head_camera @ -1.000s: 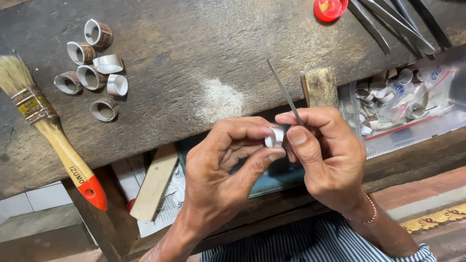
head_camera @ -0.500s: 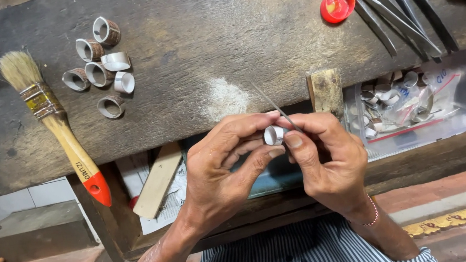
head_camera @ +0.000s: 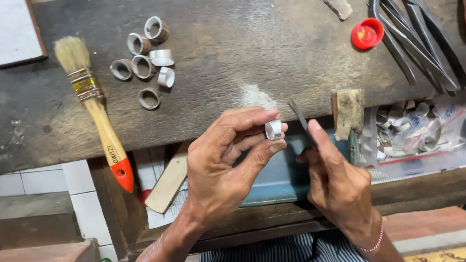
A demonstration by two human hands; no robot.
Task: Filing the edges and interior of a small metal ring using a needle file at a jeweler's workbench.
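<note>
My left hand (head_camera: pixel 222 163) pinches a small silver metal ring (head_camera: pixel 273 129) between thumb and fingertips, just in front of the workbench edge. My right hand (head_camera: pixel 332 175) sits right beside it, holding a thin dark needle file (head_camera: pixel 299 117) that points up and away, its tip close to the ring. Several more metal rings (head_camera: pixel 146 60) lie in a loose group on the dark wooden bench (head_camera: pixel 247 40) at the upper left.
A paintbrush (head_camera: pixel 93 106) with a wooden handle and red tip lies left of the hands. Long pliers (head_camera: pixel 409 25) and a red bottle cap (head_camera: pixel 366 33) lie at upper right. A clear plastic bag (head_camera: pixel 429 130) of metal pieces and a small wooden peg (head_camera: pixel 348 112) are right of my hands.
My hands have drawn slightly apart: the file has come off the ring, and the left hand now holds the ring up on its own.
</note>
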